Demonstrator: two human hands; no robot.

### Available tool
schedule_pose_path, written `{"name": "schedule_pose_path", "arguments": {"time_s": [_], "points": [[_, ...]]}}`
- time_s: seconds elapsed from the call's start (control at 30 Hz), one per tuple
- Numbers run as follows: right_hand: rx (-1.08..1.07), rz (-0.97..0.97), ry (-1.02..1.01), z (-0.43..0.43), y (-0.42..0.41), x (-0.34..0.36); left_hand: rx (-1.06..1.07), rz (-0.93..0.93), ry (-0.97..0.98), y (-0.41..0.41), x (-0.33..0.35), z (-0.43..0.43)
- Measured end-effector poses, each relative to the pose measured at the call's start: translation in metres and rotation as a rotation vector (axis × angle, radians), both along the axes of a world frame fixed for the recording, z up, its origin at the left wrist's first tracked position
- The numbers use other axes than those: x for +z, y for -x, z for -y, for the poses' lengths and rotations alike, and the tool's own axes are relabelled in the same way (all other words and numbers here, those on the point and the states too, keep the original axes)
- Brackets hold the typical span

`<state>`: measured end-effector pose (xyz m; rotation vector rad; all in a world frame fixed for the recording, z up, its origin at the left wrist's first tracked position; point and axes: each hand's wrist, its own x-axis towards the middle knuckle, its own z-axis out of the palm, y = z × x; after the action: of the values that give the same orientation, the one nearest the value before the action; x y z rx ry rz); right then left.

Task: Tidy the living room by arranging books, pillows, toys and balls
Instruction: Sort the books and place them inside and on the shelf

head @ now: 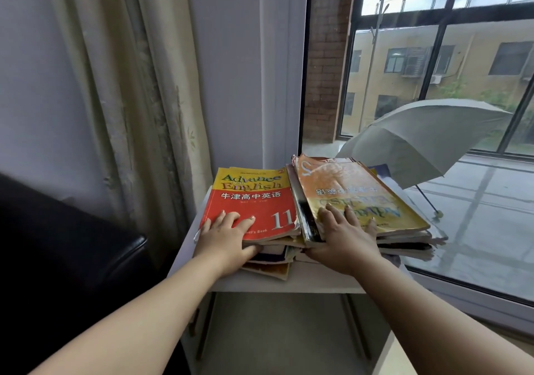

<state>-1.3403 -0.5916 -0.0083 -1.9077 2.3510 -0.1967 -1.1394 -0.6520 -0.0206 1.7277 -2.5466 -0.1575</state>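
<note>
white shelf [260, 283], two book stacks [268, 247]

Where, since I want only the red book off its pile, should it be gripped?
Pinch the red book at its near edge, from the front. It lies flat on top; the right stack crowds its right side, the wall its far side. The left hand rests there.
</note>
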Motion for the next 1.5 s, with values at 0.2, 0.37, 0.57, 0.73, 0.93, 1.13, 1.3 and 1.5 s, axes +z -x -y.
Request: {"name": "schedule_pose_path", "arguments": {"time_s": [0.2, 0.37, 0.57, 0.73, 0.93, 1.13, 1.3, 1.5], "points": [[0.014, 0.005, -0.043, -0.004, 0.001, 0.007, -0.011, -0.019, -0.030, -0.003, -0.001, 0.003], [0.058, -0.098, 0.032, -0.011, -0.010, 0.010, -0.008, -0.007, 0.067, -0.001, -0.003, -0.006], [0.038, -0.001, 0.013, -0.013, -0.003, 0.014, -0.073, 0.043, -0.097, -0.012, 0.011, -0.003], [-0.039, 0.210, 0.140, -0.018, -0.006, 0.026, -0.019, -0.024, 0.020, -0.018, 0.005, -0.018], [-0.297, 0.917, 0.548, -0.025, -0.022, 0.063, -0.084, -0.356, 0.094, -0.015, 0.027, -0.044], [-0.231, 1.697, 0.761, -0.044, -0.045, 0.125, -0.222, -0.465, -0.061, -0.011, 0.065, -0.061], [-0.068, 2.162, 0.826, -0.062, -0.067, 0.185, -0.239, -0.776, -0.150, -0.008, 0.095, -0.077], [0.162, 2.207, 0.752, -0.071, -0.087, 0.235, -0.035, -1.129, 0.137, -0.010, 0.139, -0.074]]}}
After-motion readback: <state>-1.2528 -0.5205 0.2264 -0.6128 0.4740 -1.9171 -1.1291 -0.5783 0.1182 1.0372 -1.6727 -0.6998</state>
